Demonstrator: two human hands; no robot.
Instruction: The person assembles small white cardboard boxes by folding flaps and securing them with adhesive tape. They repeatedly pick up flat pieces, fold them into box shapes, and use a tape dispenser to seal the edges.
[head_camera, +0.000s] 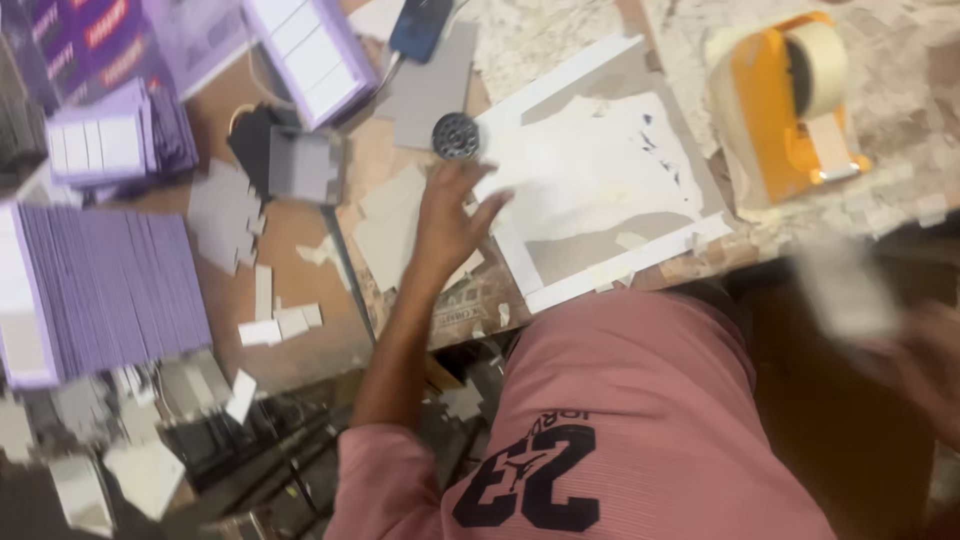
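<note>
The left hand (450, 215) is reaching out over the surface (300, 340) with its fingers (490, 205) spread apart, holding nothing; its fingertips are lying on, or just above, the edge of the white sheet (590, 170) that is resting on a grey board (640, 240), while the palm is hovering over the loose grey card pieces (385, 225) beside it; a small round dark metal piece (456, 135) is sitting just beyond the fingertips. By my reading, the step in hand is a reach to pick up or steady the sheet or a card piece, not yet a grasp; the next move is likely calling for the fingers to close on one thin flat piece and lift it by its edge without dragging its neighbours along.

The right hand (925, 365) is hanging low at the right edge, off the surface and badly blurred; a pale card (850, 290) is showing just above it and seems to be in its grip, but whether the fingers are clamped on it I cannot tell.

A stack of purple cards (110, 290) is lying well apart to the left; an orange tape dispenser (785, 100) is standing at the far right of the surface.
</note>
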